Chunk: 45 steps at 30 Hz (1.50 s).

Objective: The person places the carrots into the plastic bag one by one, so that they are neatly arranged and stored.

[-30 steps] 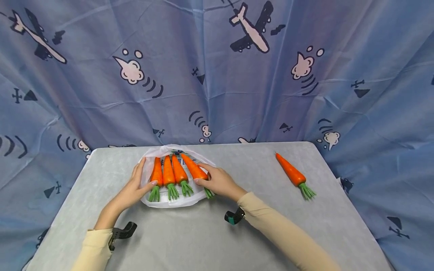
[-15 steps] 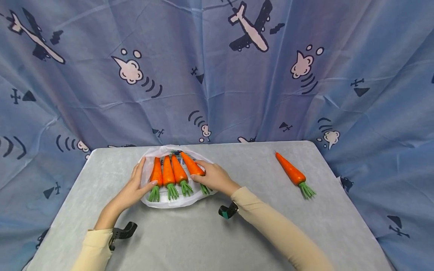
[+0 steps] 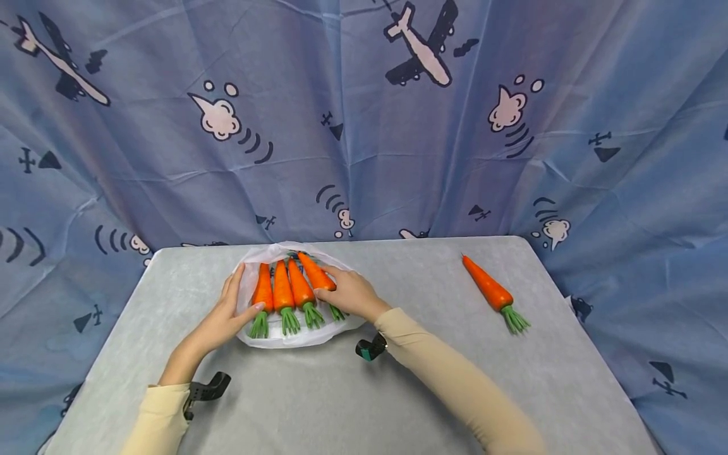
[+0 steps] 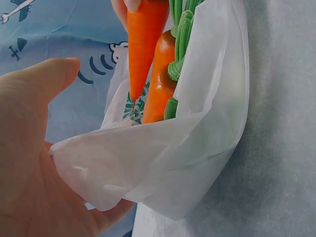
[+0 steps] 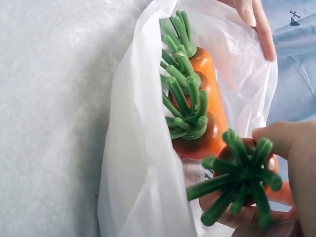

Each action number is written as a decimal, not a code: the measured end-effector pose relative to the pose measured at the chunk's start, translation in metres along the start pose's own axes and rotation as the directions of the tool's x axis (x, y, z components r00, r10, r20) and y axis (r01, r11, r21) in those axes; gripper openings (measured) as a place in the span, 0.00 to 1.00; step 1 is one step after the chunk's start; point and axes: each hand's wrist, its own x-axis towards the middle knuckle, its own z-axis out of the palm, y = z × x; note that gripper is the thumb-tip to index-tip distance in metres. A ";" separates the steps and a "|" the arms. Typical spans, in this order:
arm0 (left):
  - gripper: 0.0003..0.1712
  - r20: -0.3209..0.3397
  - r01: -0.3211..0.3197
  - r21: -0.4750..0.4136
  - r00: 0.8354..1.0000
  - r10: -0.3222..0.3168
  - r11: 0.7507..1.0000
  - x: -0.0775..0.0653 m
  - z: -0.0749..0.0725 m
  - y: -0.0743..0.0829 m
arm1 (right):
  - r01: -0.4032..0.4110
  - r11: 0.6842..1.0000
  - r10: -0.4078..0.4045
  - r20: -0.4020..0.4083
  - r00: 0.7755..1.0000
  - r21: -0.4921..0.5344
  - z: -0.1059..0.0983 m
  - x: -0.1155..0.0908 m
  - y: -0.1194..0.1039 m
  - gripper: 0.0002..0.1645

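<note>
My right hand (image 3: pixel 355 294) grips an orange carrot (image 3: pixel 315 272) by its thick end, thumb on the near side. Its green stalks (image 5: pixel 242 177) fan out toward the camera in the right wrist view. In the left wrist view its tip (image 4: pixel 140 64) points down into the white plastic bag (image 4: pixel 212 133). Three more carrots (image 3: pixel 282 291) lie side by side in the bag, stalks toward me. At the bag's left side, my left hand (image 3: pixel 218 319) steadies the rim, fingers outstretched along the outside and thumb (image 4: pixel 64 74) raised on the inner side.
Another carrot (image 3: pixel 488 284) lies by itself on the right of the grey-white table (image 3: pixel 421 392). A blue curtain (image 3: pixel 296 76) with airplane prints hangs right behind the table's far edge.
My right hand has moved left with the carrot, bringing it nearer to the three others in the bag. The left hand has stayed where it was.
</note>
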 end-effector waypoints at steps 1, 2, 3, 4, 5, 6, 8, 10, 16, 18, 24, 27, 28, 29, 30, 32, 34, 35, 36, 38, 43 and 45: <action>0.58 -0.001 0.000 0.000 1.000 0.000 1.000 0.000 0.000 0.000 | -0.001 1.000 0.001 0.000 1.000 -0.002 0.001 0.001 0.000 0.39; 0.58 0.000 0.000 0.000 1.000 0.000 1.000 0.000 0.000 -0.001 | -0.005 1.000 0.005 0.002 1.000 -0.004 0.002 0.002 -0.001 0.39; 0.58 0.001 0.000 0.000 1.000 0.000 1.000 0.000 0.000 -0.001 | -0.007 1.000 0.007 0.002 1.000 -0.003 0.002 0.002 -0.001 0.38; 0.58 0.001 -0.001 -0.001 1.000 0.001 1.000 0.001 0.000 -0.001 | -0.008 1.000 0.008 0.003 1.000 -0.004 0.003 0.003 -0.002 0.38; 0.58 0.000 -0.002 -0.003 1.000 0.002 1.000 0.001 0.000 -0.001 | -0.011 1.000 0.011 0.003 1.000 0.000 0.004 0.003 -0.003 0.38; 0.58 -0.001 -0.004 -0.005 1.000 0.004 1.000 0.001 0.000 -0.001 | -0.011 1.000 0.011 0.000 1.000 -0.001 0.004 0.004 -0.003 0.38; 0.58 -0.002 -0.010 -0.009 1.000 0.010 1.000 0.002 0.000 -0.002 | -0.009 1.000 0.009 -0.007 1.000 0.005 0.006 0.004 -0.004 0.37; 0.58 -0.005 -0.013 -0.011 1.000 0.013 1.000 0.002 0.000 -0.002 | -0.004 1.000 0.004 -0.013 1.000 0.015 0.007 0.004 -0.004 0.36; 0.58 -0.006 -0.001 -0.011 1.000 0.001 1.000 0.002 0.000 -0.003 | -0.019 1.000 0.019 -0.005 1.000 0.019 0.009 -0.001 -0.003 0.35; 0.58 -0.008 0.000 -0.012 1.000 0.000 1.000 0.002 0.000 -0.003 | -0.024 1.000 0.024 -0.003 1.000 0.017 0.009 -0.004 -0.003 0.36; 0.59 -0.007 0.000 -0.017 1.000 0.000 1.000 0.002 0.000 -0.004 | -0.028 1.000 0.028 0.009 1.000 -0.005 0.010 -0.011 0.002 0.39; 0.59 -0.007 0.001 -0.020 1.000 -0.001 1.000 0.002 0.000 -0.004 | -0.039 0.999 0.039 0.010 0.999 -0.018 0.012 -0.012 0.004 0.39; 0.59 -0.007 0.000 -0.019 1.000 -0.001 1.000 0.002 0.000 -0.004 | -0.044 0.999 0.044 0.009 0.999 -0.019 0.012 -0.012 0.004 0.39; 0.59 -0.007 0.000 -0.018 1.000 0.000 1.000 0.003 0.000 -0.004 | -0.048 0.999 0.048 0.008 0.999 -0.017 0.013 -0.011 0.005 0.39; 0.59 -0.007 -0.001 -0.018 1.000 0.001 1.000 0.003 0.000 -0.004 | -0.054 0.998 0.054 0.010 0.998 -0.016 0.013 -0.010 0.004 0.39; 0.59 -0.007 -0.002 -0.017 1.000 0.001 1.000 0.003 0.000 -0.004 | -0.063 0.998 0.064 0.012 0.998 -0.010 0.014 -0.008 0.004 0.39; 0.59 -0.006 0.000 -0.017 1.000 0.000 1.000 0.002 0.000 -0.005 | -0.068 0.998 0.068 0.019 0.998 -0.001 0.014 -0.005 0.002 0.38; 0.59 -0.006 0.000 -0.018 1.000 0.000 1.000 0.002 0.000 -0.005 | -0.070 0.998 0.069 0.024 0.997 0.003 0.014 -0.004 0.001 0.38; 0.58 -0.006 -0.001 -0.019 1.000 0.001 1.000 0.002 0.000 -0.005 | -0.072 0.997 0.072 0.026 0.997 0.001 0.015 -0.002 0.001 0.38; 0.58 -0.005 -0.004 -0.022 1.000 0.003 1.000 0.001 0.000 -0.006 | -0.070 0.998 0.070 0.027 0.997 0.003 0.015 0.001 0.000 0.38; 0.58 0.002 -0.005 -0.023 1.000 0.005 1.000 0.002 0.000 -0.006 | -0.089 0.996 0.089 0.026 0.996 0.001 0.018 0.009 0.001 0.38; 0.58 0.004 0.002 -0.023 1.000 -0.002 1.000 0.003 -0.001 -0.005 | -0.098 0.995 0.098 0.032 0.995 -0.003 0.019 0.012 0.002 0.38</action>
